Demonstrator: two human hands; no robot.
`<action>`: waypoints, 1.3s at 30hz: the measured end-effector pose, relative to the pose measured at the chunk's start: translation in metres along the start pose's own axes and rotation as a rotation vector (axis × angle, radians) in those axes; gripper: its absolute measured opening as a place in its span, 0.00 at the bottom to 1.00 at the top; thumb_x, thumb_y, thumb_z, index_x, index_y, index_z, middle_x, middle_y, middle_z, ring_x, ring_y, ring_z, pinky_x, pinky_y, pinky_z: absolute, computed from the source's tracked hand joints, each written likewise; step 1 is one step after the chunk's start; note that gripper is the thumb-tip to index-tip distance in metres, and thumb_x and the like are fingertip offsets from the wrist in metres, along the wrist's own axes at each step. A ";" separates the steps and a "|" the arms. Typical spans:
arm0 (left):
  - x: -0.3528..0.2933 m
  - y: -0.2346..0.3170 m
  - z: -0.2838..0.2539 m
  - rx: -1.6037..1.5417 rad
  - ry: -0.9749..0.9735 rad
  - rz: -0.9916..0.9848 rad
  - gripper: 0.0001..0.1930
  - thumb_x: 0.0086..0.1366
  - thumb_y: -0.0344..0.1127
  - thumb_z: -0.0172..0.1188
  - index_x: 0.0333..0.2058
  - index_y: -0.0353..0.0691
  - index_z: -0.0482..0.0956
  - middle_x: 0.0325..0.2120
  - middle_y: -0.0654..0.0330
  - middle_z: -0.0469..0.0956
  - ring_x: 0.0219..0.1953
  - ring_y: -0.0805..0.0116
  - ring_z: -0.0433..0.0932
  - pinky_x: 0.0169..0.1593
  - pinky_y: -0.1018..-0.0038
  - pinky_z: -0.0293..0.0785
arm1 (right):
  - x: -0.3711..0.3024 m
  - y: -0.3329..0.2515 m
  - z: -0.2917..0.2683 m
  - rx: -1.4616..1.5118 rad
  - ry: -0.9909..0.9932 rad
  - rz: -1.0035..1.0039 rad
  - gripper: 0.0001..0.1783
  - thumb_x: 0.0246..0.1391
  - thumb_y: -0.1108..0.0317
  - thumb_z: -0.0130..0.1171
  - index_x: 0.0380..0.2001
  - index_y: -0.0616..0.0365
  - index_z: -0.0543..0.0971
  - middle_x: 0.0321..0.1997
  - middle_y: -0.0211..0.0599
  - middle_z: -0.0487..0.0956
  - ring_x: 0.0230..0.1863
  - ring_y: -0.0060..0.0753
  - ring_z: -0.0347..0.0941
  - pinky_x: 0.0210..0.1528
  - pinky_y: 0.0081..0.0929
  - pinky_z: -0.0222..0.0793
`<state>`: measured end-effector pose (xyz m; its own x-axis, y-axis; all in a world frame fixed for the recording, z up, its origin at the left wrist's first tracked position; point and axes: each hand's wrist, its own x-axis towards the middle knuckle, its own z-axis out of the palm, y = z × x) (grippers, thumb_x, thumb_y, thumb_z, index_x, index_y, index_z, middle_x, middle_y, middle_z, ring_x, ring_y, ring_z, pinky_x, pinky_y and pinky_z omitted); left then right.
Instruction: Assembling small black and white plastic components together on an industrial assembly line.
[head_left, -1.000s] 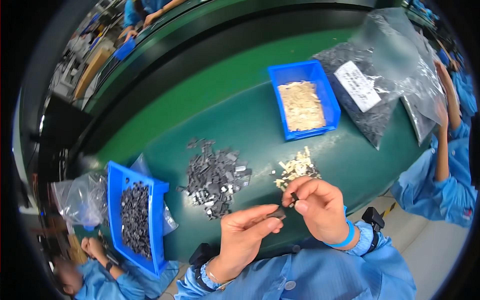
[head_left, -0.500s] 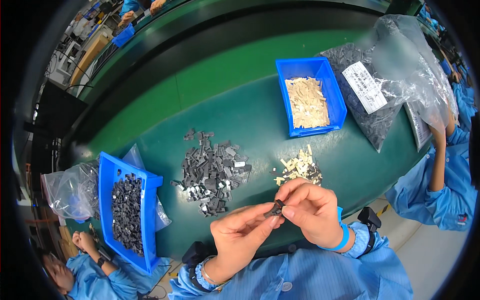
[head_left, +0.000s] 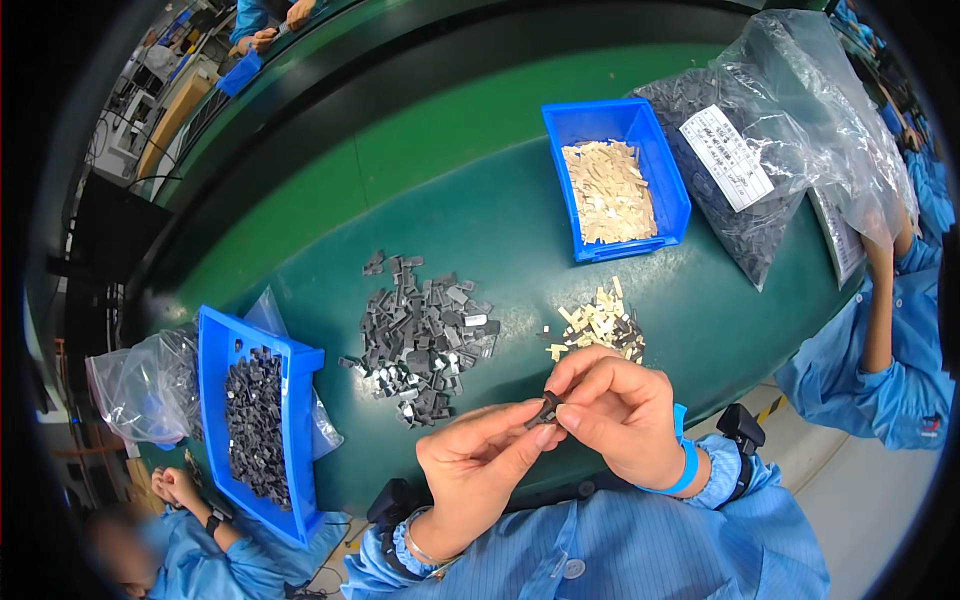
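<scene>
Green bench mid-frame: left hand (head_left: pixel 478 462) and right hand (head_left: pixel 625 415) pinch one dark part (head_left: pixel 546 409); dark pile (head_left: pixel 428 335) (still large) remains, lower-left blue bin (head_left: pixel 215 345) part-filled.

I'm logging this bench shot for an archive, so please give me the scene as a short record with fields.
Left hand: left hand, fingertips on a small dark grey plastic part
Right hand: right hand, pinching the same part
Loose piles: dark grey parts; cream flat pieces
Bins: blue plastic bin of cream pieces; blue plastic bin of dark parts
Surface: green table
Bags: clear plastic bag of dark parts
</scene>
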<state>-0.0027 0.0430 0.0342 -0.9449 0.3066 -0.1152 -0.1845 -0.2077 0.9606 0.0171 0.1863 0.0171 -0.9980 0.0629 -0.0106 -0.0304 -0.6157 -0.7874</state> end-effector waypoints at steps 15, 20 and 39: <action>-0.001 0.000 0.002 -0.029 0.004 -0.011 0.11 0.51 0.17 0.58 0.36 0.27 0.76 0.29 0.48 0.77 0.29 0.64 0.79 0.35 0.73 0.78 | -0.002 0.000 -0.001 -0.064 0.002 -0.032 0.04 0.45 0.86 0.52 0.25 0.69 0.71 0.39 0.43 0.68 0.35 0.25 0.70 0.34 0.21 0.75; -0.001 0.001 0.003 -0.025 0.013 -0.013 0.11 0.51 0.16 0.58 0.36 0.27 0.76 0.29 0.49 0.77 0.29 0.64 0.79 0.36 0.73 0.78 | -0.001 -0.001 -0.002 -0.123 -0.028 -0.068 0.04 0.44 0.86 0.53 0.25 0.69 0.71 0.39 0.43 0.68 0.35 0.25 0.70 0.34 0.21 0.75; -0.001 -0.005 0.004 -0.104 0.016 -0.045 0.09 0.51 0.16 0.57 0.34 0.28 0.76 0.31 0.52 0.77 0.31 0.67 0.78 0.36 0.76 0.76 | -0.004 0.008 -0.003 -0.242 0.021 -0.235 0.05 0.43 0.83 0.57 0.25 0.64 0.73 0.37 0.41 0.71 0.38 0.25 0.69 0.37 0.20 0.68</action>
<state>-0.0003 0.0472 0.0303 -0.9390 0.3029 -0.1627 -0.2532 -0.2892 0.9232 0.0206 0.1835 0.0089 -0.9637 0.1989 0.1780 -0.2431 -0.3783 -0.8932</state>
